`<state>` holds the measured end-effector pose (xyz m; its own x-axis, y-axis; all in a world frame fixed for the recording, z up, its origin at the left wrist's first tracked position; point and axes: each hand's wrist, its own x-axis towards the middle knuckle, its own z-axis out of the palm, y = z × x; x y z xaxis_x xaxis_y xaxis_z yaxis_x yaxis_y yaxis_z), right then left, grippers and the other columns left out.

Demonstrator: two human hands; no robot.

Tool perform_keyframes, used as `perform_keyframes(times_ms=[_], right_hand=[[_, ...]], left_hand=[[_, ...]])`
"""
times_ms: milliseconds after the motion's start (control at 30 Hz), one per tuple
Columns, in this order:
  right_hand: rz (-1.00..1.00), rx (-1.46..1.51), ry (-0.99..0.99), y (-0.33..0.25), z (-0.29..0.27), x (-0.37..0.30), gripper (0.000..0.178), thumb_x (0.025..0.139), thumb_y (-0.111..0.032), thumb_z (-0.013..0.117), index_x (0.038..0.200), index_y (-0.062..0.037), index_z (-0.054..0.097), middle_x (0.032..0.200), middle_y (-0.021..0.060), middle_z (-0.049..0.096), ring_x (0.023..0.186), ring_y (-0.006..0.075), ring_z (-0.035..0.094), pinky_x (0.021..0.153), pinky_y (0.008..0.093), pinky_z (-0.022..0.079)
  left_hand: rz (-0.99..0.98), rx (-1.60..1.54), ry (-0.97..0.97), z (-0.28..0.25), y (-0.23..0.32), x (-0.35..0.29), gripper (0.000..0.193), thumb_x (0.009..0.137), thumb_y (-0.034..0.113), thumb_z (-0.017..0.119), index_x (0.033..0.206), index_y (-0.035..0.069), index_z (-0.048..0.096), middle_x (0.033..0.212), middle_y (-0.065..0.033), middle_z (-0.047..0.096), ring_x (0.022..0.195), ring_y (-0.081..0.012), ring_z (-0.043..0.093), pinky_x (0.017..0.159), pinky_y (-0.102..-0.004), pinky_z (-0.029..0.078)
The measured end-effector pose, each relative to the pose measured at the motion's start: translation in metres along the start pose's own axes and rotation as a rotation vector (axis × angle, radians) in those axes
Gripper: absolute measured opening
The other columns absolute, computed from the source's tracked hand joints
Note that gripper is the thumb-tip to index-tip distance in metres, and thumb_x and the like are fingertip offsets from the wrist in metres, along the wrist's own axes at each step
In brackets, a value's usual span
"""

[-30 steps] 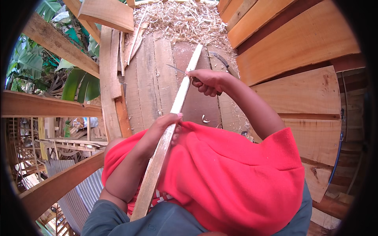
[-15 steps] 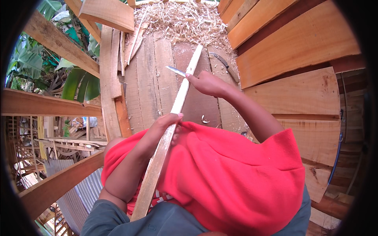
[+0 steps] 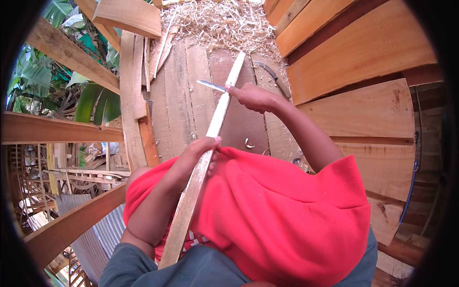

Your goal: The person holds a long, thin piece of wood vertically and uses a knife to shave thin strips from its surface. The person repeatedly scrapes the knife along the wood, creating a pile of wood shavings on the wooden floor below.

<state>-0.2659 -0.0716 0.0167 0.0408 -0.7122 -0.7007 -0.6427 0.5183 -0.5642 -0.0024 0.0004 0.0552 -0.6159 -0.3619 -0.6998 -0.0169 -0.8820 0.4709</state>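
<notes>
A long, narrow wooden stick [image 3: 221, 111] slants from my lap up toward the far floor, pale and shaved on its far half, browner near me. My left hand [image 3: 206, 152] is wrapped round its middle, close to my red shirt. Farther along, my right hand [image 3: 253, 97] is closed on a knife, its handle hidden in the fist. The knife's blade [image 3: 210, 86] lies across the stick and points left. On the floor right of the stick's far end rests a curved sickle [image 3: 278, 82] with a wooden handle.
Pale wood shavings [image 3: 224, 24] heap on the plank floor [image 3: 179, 95] at the far end. Thin wood strips [image 3: 162, 52] lie at the far left. A board wall [image 3: 358, 110] rises on the right; wooden rails [image 3: 62, 128] line the left, with plants [image 3: 33, 79] beyond.
My right hand and the knife have shifted slightly, the blade now reaching a little farther left. My left hand stays in the same place on the stick.
</notes>
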Motion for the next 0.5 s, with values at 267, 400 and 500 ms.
perform_keyframes(times_ms=[267, 400, 500], right_hand=[[0.103, -0.040, 0.071, -0.017, 0.013, -0.021, 0.074, 0.100, -0.067, 0.039, 0.064, -0.0049, 0.056, 0.056, 0.0060, 0.050, 0.047, 0.0211, 0.052, 0.043, 0.0387, 0.040], [0.214, 0.207, -0.253, -0.012, -0.003, -0.014, 0.066, 0.100, -0.067, 0.037, 0.058, -0.0171, 0.032, 0.053, -0.0029, 0.031, 0.042, 0.0119, 0.026, 0.038, 0.0324, 0.022], [0.230, 0.403, -0.447, -0.007, -0.009, -0.013, 0.065, 0.100, -0.068, 0.039, 0.058, -0.0192, 0.028, 0.051, -0.0050, 0.026, 0.042, 0.0095, 0.021, 0.038, 0.0308, 0.016]], left_hand=[[0.011, -0.015, 0.005, 0.001, -0.001, 0.001, 0.029, 0.094, 0.035, 0.065, 0.095, 0.008, 0.055, 0.077, 0.0006, 0.052, 0.059, -0.0072, 0.049, 0.051, -0.0214, 0.042], [0.020, 0.019, 0.016, 0.002, -0.001, 0.000, 0.029, 0.094, 0.035, 0.065, 0.095, 0.008, 0.055, 0.077, 0.0007, 0.052, 0.059, -0.0074, 0.049, 0.051, -0.0216, 0.041], [0.017, 0.033, 0.026, 0.002, 0.000, 0.000, 0.029, 0.094, 0.036, 0.065, 0.095, 0.009, 0.055, 0.078, 0.0008, 0.052, 0.059, -0.0073, 0.048, 0.052, -0.0214, 0.040]])
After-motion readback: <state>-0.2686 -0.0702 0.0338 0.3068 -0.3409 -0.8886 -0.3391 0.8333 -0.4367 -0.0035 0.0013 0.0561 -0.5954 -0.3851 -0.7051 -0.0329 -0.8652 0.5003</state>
